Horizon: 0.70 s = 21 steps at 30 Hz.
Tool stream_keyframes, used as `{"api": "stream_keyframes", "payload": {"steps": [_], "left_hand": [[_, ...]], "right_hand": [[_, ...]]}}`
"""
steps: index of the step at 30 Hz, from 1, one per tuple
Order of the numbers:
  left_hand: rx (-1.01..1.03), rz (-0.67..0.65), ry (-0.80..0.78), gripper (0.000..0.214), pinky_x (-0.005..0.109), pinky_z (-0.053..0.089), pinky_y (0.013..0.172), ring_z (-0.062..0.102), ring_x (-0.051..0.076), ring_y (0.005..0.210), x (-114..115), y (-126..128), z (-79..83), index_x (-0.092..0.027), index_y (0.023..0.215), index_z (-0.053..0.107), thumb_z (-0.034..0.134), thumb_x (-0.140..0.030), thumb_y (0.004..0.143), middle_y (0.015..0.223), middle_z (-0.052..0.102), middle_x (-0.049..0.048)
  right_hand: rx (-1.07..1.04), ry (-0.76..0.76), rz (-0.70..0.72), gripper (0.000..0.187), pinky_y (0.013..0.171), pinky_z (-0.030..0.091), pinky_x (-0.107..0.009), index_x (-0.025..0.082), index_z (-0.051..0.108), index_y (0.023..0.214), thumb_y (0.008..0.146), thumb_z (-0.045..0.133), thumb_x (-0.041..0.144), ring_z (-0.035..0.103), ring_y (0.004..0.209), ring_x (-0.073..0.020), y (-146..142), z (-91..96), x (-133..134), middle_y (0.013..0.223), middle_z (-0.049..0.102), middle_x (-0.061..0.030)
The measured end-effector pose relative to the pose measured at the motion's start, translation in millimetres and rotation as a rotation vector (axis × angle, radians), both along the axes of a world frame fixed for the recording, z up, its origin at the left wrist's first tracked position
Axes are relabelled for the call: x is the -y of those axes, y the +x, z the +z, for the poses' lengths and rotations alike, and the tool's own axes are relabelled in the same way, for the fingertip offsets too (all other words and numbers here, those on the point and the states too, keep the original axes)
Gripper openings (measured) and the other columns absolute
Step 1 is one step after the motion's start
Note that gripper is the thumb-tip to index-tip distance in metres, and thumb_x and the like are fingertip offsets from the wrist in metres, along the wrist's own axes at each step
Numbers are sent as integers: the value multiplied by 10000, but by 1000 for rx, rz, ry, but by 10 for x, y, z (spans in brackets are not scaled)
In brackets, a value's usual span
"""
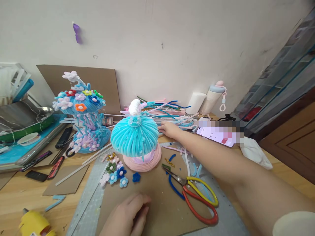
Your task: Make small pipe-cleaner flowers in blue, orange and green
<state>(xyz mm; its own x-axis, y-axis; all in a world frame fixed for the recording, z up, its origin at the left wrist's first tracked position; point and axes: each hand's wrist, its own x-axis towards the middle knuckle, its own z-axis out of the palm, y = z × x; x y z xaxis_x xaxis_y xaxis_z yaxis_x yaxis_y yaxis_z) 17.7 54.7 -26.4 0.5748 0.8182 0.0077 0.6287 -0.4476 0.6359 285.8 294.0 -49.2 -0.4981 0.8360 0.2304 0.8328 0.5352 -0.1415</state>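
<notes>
My right hand (169,129) reaches to the back of the table, at the near edge of a pile of pipe cleaners (169,113). Its fingers are bent together, and what they grip, if anything, is too small to make out. Close to the front, my left hand (129,213) rests over the cardboard (157,209) with its fingers curled in and nothing showing in them. Between the hands stands a blue, dome-topped pipe-cleaner craft (134,134) on a round pink base (154,160). Small pipe-cleaner flowers (120,172) lie beside it, one dark blue flower (136,177) apart.
Pliers (188,183) with one yellow and one red handle lie open at right. A flower-covered craft (83,111) stands at left, near a yellow glue gun (35,223). A phone (215,134), a bottle (213,98) and a steel pot (17,113) are farther out.
</notes>
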Motion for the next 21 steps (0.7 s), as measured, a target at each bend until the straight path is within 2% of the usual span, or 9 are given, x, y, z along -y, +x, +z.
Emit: {"api": "stream_keyframes", "payload": {"steps": [3, 5, 7, 9, 14, 18, 21], "left_hand": [[-5, -22, -1, 215, 206, 497, 688, 635, 136, 787, -6, 0, -7, -224, 964, 557, 378, -153, 867, 877, 655, 28], [-8, -38, 5, 217, 204, 497, 683, 637, 138, 792, -7, -3, -17, -224, 966, 557, 382, -149, 861, 881, 657, 28], [-3, -48, 9, 220, 198, 494, 680, 637, 137, 795, -2, -7, -24, -224, 968, 557, 384, -143, 858, 884, 659, 28], [6, -41, 12, 226, 196, 491, 677, 635, 136, 795, 11, -8, -23, -227, 969, 560, 384, -139, 858, 884, 659, 29], [15, 3, -5, 236, 207, 482, 668, 624, 144, 777, 53, 22, 17, -226, 939, 578, 388, -123, 846, 852, 655, 28], [-5, -73, 10, 240, 213, 478, 673, 622, 148, 769, 66, 51, 23, -224, 907, 600, 439, -88, 792, 836, 667, 14], [-9, -102, 38, 258, 217, 478, 688, 624, 151, 776, 72, 54, 3, -216, 907, 612, 449, -70, 772, 839, 675, 18]], "right_hand": [[-84, 37, -54, 314, 695, 395, -235, 164, 692, 869, 888, 423, 325, 552, 735, -164, 27, 109, 0, 766, 633, -36], [-150, 104, -133, 397, 714, 400, -248, 139, 666, 929, 928, 296, 284, 554, 765, -176, 79, 188, -7, 797, 635, -54], [-205, 169, -201, 397, 754, 403, -270, 127, 609, 1063, 926, 251, 231, 550, 838, -192, 132, 257, -42, 907, 630, -78], [-232, 196, -226, 366, 799, 403, -291, 131, 583, 1119, 898, 296, 185, 543, 912, -206, 163, 309, -108, 1008, 616, -96], [-193, 118, -188, 285, 886, 384, -285, 168, 686, 980, 836, 441, 150, 550, 1004, -209, 104, 338, -298, 1038, 645, -84], [-151, 49, -232, 276, 871, 385, -300, 200, 687, 1012, 818, 492, 179, 557, 1016, -233, 10, 298, -391, 1067, 655, -81], [-126, 3, -260, 273, 863, 385, -332, 156, 691, 992, 821, 482, 194, 556, 1009, -264, -19, 297, -435, 1055, 654, -122]]}}
